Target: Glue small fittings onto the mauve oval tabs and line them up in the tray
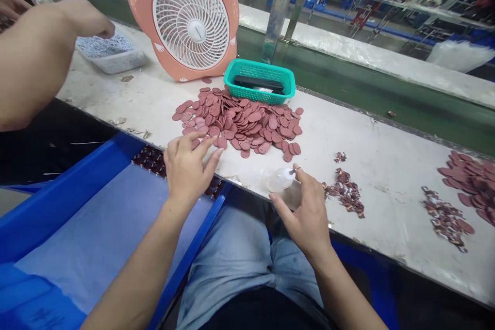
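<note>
My left hand (188, 171) is at the table's near edge with its fingers spread, the fingertips by the front of a pile of reddish-brown oval discs (247, 121). On the tabletop in front of my right hand (308, 211) is a small whitish, translucent squeeze bottle (281, 179) with a thin dark nozzle. My right index fingertip is at the nozzle, while the thumb is apart from it, near the bottle's lower side. The other right fingers are partly hidden. Small dark brown pieces (344, 191) lie in a heap to the right of that hand.
Behind the discs stand a green basket (286, 78) holding a black object and an orange fan (195, 20). More discs (467, 180) and brown pieces (444, 216) lie at right. A blue bin (88, 180) is below left. Another person's arm (38, 56) reaches over a white tray (121, 62).
</note>
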Demonstrator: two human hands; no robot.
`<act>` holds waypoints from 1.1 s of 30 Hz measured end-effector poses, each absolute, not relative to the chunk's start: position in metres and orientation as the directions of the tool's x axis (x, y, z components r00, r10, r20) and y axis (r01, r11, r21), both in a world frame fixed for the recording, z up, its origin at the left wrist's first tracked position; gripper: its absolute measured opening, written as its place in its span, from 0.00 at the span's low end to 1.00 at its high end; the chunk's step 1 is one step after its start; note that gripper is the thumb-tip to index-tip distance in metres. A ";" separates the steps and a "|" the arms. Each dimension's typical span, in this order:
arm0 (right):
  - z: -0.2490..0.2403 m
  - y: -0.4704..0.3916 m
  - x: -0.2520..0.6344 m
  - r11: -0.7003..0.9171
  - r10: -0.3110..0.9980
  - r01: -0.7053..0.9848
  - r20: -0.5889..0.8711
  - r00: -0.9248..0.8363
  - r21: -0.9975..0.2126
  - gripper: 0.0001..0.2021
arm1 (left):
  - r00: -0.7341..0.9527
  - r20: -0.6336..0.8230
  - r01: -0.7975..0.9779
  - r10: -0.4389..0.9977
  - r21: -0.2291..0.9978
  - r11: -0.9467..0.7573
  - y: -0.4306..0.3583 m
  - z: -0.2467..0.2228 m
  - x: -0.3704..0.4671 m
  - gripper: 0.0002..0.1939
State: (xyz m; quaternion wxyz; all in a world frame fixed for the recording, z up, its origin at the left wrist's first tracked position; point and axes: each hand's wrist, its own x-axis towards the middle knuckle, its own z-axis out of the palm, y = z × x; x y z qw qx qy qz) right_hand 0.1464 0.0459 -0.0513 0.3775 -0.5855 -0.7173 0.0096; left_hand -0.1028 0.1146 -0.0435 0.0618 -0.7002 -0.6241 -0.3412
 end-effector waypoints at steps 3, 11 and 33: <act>-0.053 0.051 0.142 0.314 0.882 0.799 0.469 -0.045 -0.513 0.22 | 0.116 0.442 0.944 0.890 0.229 -0.237 0.129 -0.032 -0.097 0.17; -0.050 0.036 0.148 0.311 0.883 0.678 0.466 0.052 -0.666 0.17 | 0.382 0.437 0.853 0.814 0.172 -0.493 0.096 -0.032 -0.083 0.15; -0.037 0.005 0.119 -0.097 0.994 -0.373 -0.105 0.000 -0.923 0.17 | 0.132 -0.075 -0.208 0.988 0.973 0.102 0.008 -0.030 -0.024 0.02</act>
